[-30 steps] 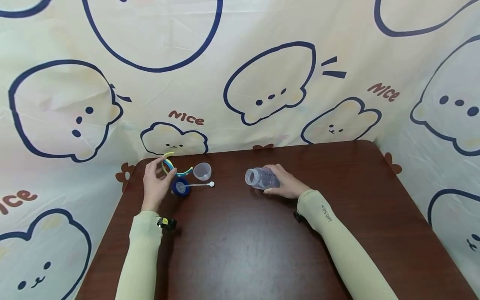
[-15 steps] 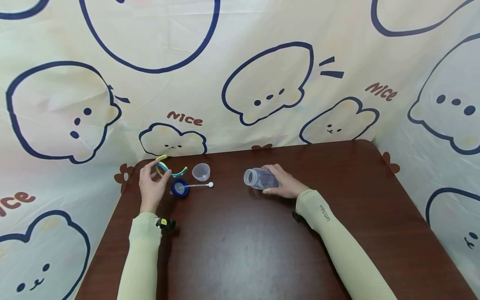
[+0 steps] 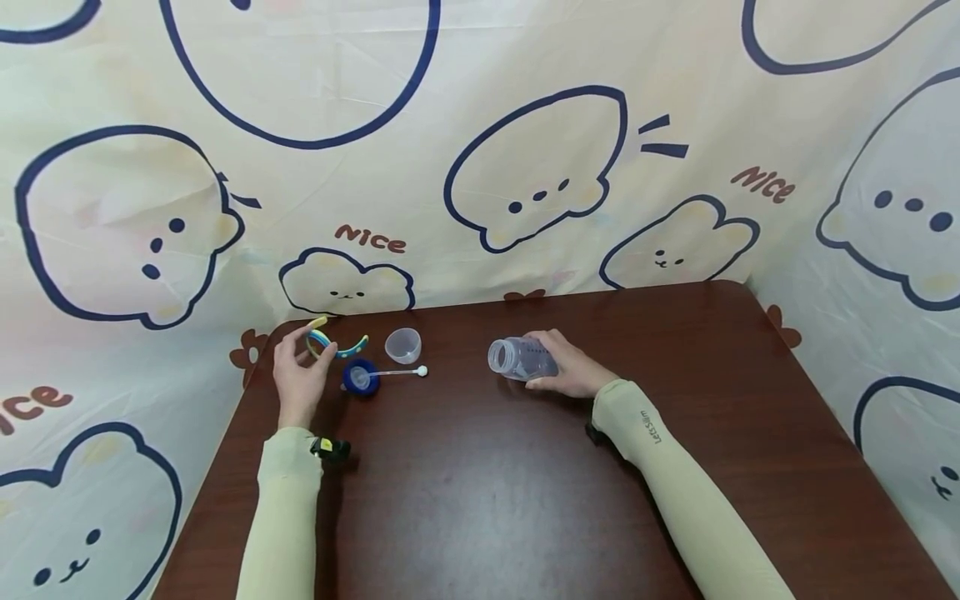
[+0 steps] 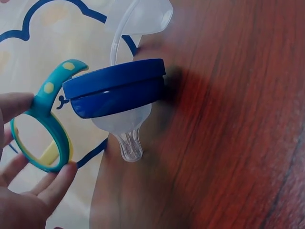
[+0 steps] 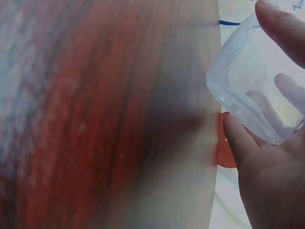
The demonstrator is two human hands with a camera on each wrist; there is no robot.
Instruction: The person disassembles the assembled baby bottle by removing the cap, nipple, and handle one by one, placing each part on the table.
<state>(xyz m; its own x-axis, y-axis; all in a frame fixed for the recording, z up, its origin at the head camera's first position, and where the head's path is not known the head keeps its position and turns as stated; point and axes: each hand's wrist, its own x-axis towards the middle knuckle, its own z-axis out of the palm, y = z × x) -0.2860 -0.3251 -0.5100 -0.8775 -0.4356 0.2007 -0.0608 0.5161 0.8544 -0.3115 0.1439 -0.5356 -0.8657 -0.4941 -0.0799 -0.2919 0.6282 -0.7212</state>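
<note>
My left hand (image 3: 300,379) pinches a teal and yellow bottle handle ring (image 3: 330,344) between thumb and fingers, at the table's far left. In the left wrist view, the handle (image 4: 61,138) shows its round opening and a curved grip with yellow dots. Just right of it lies a blue nipple collar (image 3: 361,377) with a clear teat and a straw ending in a white weight (image 3: 422,371). My right hand (image 3: 570,367) grips a clear baby bottle (image 3: 534,358), tilted over with its uncapped mouth facing left. In the right wrist view, the bottle's base (image 5: 248,95) lies between thumb and fingers.
A clear dome cap (image 3: 403,345) stands behind the straw, near the back edge. The dark brown wooden table (image 3: 480,492) meets a cartoon-printed cloth (image 3: 525,150) at the back and sides.
My left hand has shifted left with the handle ring, away from the dome cap and the nipple collar. The right hand and bottle stay where they were.
</note>
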